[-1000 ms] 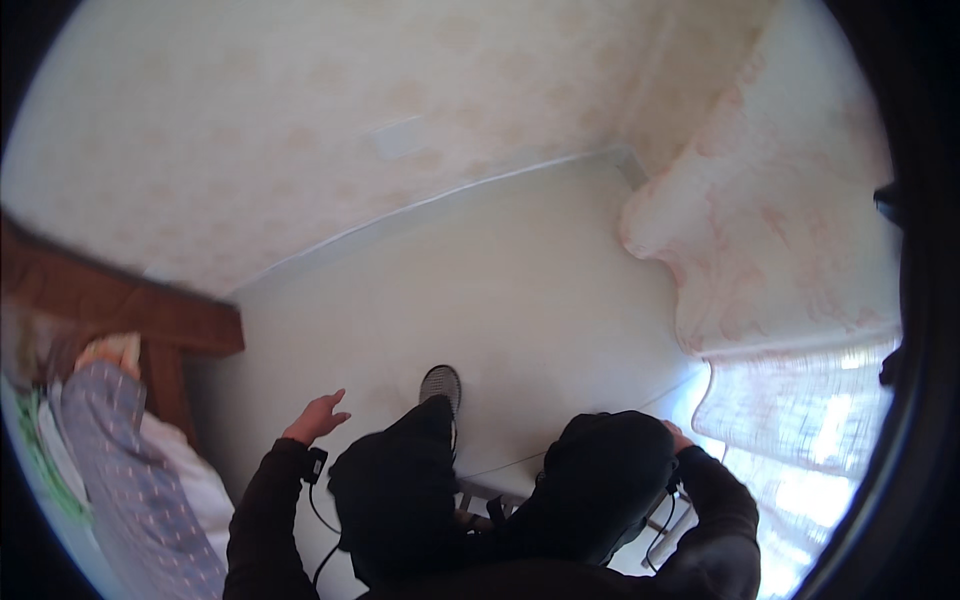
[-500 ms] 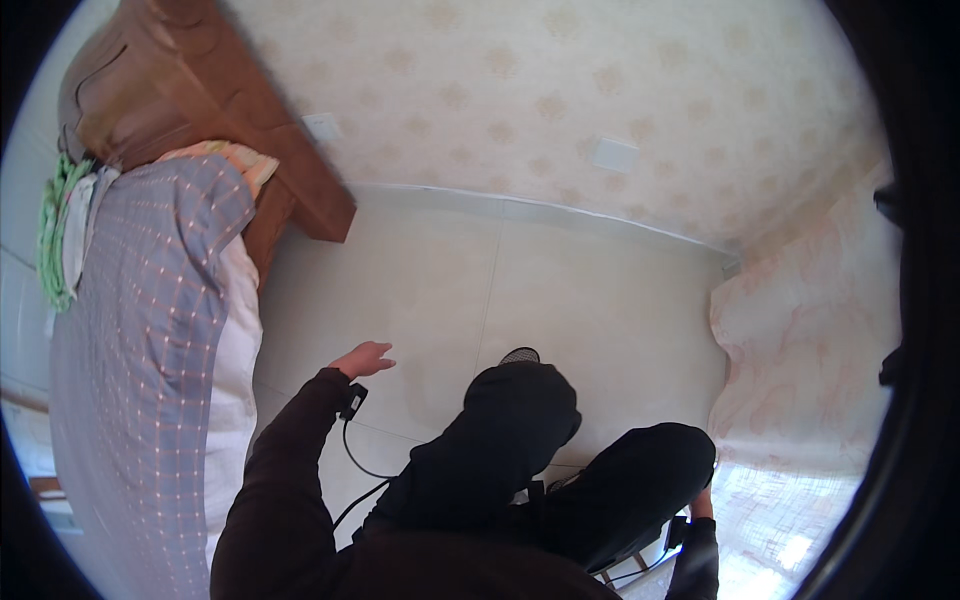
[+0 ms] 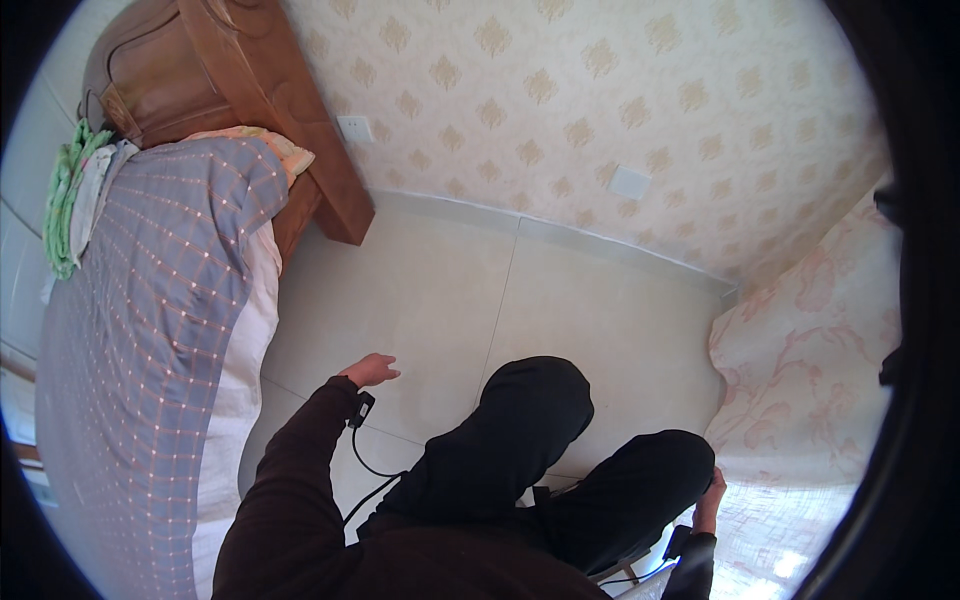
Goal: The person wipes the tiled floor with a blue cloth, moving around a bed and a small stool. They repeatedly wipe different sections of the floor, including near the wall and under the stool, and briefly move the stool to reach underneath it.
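My left hand reaches out over the pale tiled floor, its fingers loosely stretched and nothing in them. A small black device with a black cable sits at that wrist. Beside my right knee, my right hand hangs low, close to the pinkish floral curtain. Its fingers are partly hidden by the knee, so their grip does not show. Another black device is at the right wrist. My left knee is bent between the two hands.
To the left stands a bed with a grey checked cover and a brown wooden headboard. A green cloth lies on its far side. Ahead is a patterned wall with a socket and a white plate.
The view has shifted slightly, so the bed and wall sit further right. My left hand shows little movement. More of my right hand shows beside the knee.
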A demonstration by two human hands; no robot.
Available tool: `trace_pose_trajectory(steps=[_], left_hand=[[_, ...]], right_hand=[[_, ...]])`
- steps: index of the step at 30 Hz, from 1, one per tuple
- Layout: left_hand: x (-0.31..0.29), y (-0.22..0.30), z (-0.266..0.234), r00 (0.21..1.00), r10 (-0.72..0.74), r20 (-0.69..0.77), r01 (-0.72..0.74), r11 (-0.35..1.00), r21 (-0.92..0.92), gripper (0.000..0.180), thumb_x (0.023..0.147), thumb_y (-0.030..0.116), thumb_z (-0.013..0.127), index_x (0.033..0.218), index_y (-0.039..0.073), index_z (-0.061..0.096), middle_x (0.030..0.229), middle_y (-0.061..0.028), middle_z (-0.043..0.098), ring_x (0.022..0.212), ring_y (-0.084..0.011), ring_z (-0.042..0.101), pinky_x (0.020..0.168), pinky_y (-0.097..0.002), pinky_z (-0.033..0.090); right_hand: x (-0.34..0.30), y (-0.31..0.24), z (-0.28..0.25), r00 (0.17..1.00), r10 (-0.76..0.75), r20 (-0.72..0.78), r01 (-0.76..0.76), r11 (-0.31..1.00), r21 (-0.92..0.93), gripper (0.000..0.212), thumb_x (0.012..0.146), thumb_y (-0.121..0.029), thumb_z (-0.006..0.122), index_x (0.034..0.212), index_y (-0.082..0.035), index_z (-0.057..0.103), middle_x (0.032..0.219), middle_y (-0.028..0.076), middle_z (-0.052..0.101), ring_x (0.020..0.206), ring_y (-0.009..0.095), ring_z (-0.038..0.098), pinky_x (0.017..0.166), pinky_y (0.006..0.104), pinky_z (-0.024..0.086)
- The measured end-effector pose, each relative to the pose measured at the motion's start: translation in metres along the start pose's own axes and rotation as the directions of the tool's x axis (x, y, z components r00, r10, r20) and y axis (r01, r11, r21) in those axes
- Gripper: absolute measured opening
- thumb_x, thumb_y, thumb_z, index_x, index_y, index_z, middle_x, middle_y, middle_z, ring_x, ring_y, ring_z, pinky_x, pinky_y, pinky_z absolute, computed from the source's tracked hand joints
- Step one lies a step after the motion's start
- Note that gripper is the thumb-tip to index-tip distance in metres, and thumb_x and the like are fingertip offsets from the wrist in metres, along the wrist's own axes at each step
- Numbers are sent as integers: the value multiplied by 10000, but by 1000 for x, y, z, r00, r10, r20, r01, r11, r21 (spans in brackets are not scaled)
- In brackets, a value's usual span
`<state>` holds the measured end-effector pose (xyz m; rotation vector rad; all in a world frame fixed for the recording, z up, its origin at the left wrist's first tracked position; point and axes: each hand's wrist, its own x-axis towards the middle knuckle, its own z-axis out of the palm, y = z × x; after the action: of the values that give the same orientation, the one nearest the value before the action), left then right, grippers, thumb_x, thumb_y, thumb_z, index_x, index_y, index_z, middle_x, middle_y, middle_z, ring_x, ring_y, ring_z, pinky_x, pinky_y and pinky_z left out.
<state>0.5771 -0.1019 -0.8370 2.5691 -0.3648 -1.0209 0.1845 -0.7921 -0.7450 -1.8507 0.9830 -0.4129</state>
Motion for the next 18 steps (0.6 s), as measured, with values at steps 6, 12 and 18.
trace_pose_trajectory(steps=[6,12,18], left_hand=[[-3,-9,4,1000,15,-10,-15,1000,-2,569,894,422,571,1284,8,542,1201,-249,604,1141,-396,559,971,-428,456],[1,-10,2,995,55,-77,-56,998,-4,560,895,423,572,1266,4,552,1170,-246,620,1117,-400,570,956,-435,463],[-6,47,-39,980,127,-154,-157,967,-200,538,900,387,613,1289,21,548,1106,-194,660,992,-305,635,866,-375,504]], right_hand=[[6,7,-10,983,154,-97,-153,988,9,163,893,-138,562,853,1,638,727,8,594,659,104,522,599,277,418],[4,-10,-9,981,138,-138,-129,989,75,256,914,-201,544,711,-47,563,637,-17,482,594,94,408,554,289,328],[8,-84,-6,996,89,6,-86,927,365,307,945,-340,534,941,-44,613,854,23,587,773,119,530,686,289,433]])
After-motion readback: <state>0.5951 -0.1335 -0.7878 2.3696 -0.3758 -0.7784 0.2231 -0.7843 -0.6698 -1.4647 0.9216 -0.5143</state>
